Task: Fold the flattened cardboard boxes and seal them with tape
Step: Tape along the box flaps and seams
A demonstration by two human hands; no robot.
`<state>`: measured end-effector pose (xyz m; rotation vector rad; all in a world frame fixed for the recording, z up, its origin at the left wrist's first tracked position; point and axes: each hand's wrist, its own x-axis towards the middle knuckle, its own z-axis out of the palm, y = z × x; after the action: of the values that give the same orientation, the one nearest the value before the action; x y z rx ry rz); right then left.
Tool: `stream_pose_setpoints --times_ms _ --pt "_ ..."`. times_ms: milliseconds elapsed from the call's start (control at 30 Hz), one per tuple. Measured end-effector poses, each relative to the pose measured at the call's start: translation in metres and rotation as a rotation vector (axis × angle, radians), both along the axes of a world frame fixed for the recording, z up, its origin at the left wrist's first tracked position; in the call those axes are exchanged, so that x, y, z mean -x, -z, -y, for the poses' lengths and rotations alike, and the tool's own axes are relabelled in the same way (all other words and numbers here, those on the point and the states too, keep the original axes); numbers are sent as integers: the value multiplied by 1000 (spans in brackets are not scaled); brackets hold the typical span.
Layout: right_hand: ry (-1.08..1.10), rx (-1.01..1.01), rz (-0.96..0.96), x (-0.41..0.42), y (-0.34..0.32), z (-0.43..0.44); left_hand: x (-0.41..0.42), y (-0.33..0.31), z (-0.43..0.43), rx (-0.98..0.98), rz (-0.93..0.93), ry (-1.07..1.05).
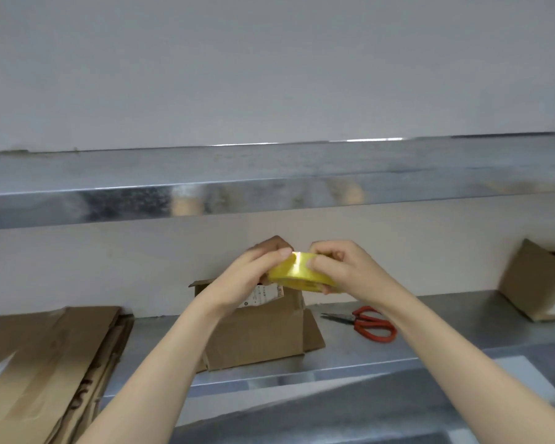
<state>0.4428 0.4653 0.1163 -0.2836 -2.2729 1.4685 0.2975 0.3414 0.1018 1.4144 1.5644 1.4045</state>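
**Both grips on the yellow tape roll, held above a half-made box**

The left grip (257, 270) and the right grip (340, 267), both bare hands, hold one roll of yellow tape (297, 274) between them. The left fingers curl round the roll's left side, with the thumb laid on its upper edge. The right fingers wrap the right side, and the thumb presses on the glossy outer band. The two thumbs lie close together near a bright glint on the tape. From here I cannot tell whether a loose end has been lifted.

The roll is in the air, clear of the tabletop (446, 318), and lies nearly flat with a slight tilt.

Just below and behind the hands, a brown cardboard box (260, 334) sits on the steel surface close to the wall. It has a white label (265, 295) near its top, and a flap splays out at its right side. To its right, apart from it, red-handled scissors (373, 325) lie flat with their blades pointing towards the box.

At the far left is a stack of flattened cardboard (45, 363), some pieces striped with old tape. At the far right edge, another open box (535, 280) leans at a tilt.

Above everything, a shiny metal shelf (269, 190) runs the width of the pale wall.
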Motion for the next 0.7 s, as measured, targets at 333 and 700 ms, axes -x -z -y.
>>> stream_pose_setpoints --times_ms 333,700 --pt "-105 93 44 -69 -7 8 -34 -4 9 76 203 211" --pt "50 145 130 -139 -2 13 -131 -21 -7 77 -133 152"
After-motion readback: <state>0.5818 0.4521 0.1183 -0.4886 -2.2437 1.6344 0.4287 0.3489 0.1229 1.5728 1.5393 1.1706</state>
